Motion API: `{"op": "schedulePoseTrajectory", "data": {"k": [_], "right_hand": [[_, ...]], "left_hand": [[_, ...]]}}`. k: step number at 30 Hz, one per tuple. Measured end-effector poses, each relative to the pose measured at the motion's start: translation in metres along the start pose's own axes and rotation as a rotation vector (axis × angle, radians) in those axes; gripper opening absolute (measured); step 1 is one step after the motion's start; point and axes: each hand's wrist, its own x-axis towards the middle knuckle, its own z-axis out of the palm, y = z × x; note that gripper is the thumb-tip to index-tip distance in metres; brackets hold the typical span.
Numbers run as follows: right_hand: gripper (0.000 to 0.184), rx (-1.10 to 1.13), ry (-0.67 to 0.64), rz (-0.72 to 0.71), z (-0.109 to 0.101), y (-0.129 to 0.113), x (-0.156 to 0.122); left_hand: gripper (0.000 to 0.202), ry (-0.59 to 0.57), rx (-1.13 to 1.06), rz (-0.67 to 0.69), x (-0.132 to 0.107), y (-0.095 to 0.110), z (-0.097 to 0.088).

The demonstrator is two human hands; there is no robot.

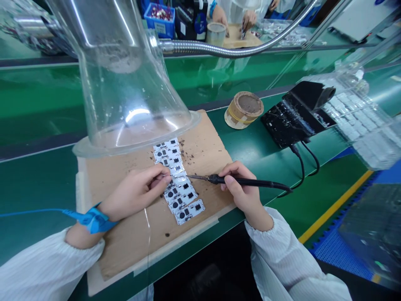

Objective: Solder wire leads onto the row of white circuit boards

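A strip of small white circuit boards (178, 184) lies on a brown cardboard mat (200, 154). My left hand (138, 190) rests on the strip, fingers pinched on a thin solder wire (146, 234) that trails toward me. A blue wrist strap (94, 218) circles that wrist. My right hand (239, 188) grips a black soldering iron (247, 182) like a pen. Its metal tip points left and meets the boards beside my left fingertips.
A clear fume-extraction funnel (125, 83) on a flexible metal hose (232, 50) hangs over the mat's far end. A tape roll (244, 109) and a black soldering station (294, 115) stand to the right. Another person's hands (233, 19) work across the green bench.
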Motion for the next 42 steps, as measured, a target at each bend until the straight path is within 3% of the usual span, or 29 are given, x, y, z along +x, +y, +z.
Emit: {"op": "schedulePoseTrajectory", "data": {"k": [20,42], "right_hand": [[0.02,0.072,0.005,-0.022,-0.0015,0.0028,-0.0014],[0.017,0.111,0.015,0.002,0.0015,0.003,0.0008]], "left_hand": [[0.026,-0.033,-0.037,0.016,0.0005,0.0016,0.0017],[0.029,0.044,-0.013,-0.066,0.0025,0.002,0.0052]]}}
